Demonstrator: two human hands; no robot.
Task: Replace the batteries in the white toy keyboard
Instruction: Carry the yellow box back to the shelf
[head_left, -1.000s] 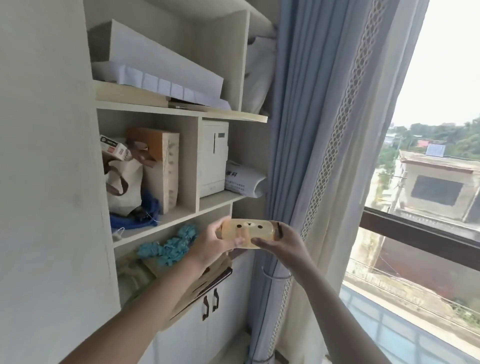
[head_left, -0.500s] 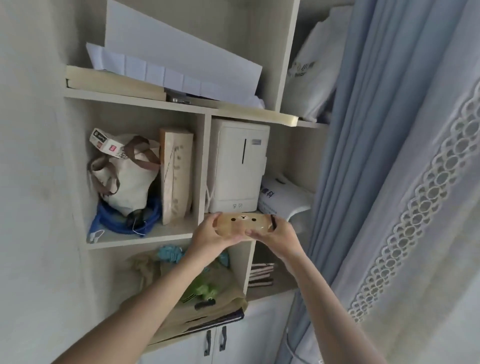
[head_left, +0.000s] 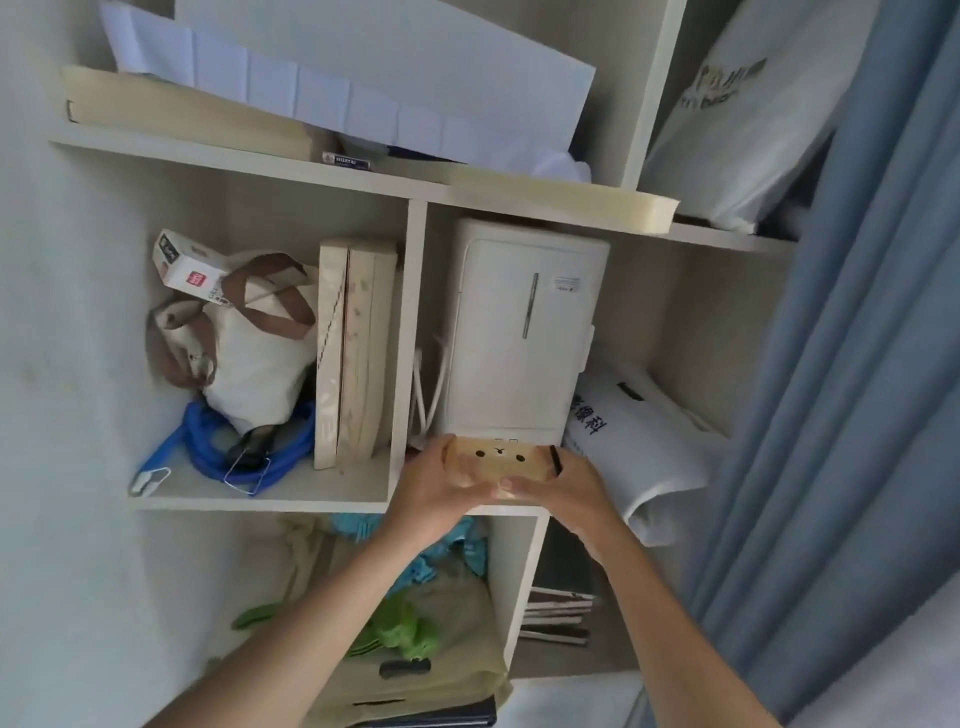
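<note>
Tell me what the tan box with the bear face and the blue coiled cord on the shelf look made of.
Tan box with the bear face, held in both hands: seems smooth plastic or coated card, with a matte, even surface and rounded corners; unclear which. Blue coiled cord: looks like rubbery or woven rope, lying in limp loops with a slight sheen.

Our left hand (head_left: 436, 488) and right hand (head_left: 566, 488) cover the lower edge and ends of the tan bear-face box (head_left: 496, 460). It hides the white appliance's (head_left: 519, 332) base. Bag lettering (head_left: 719, 85) blurs.
</note>
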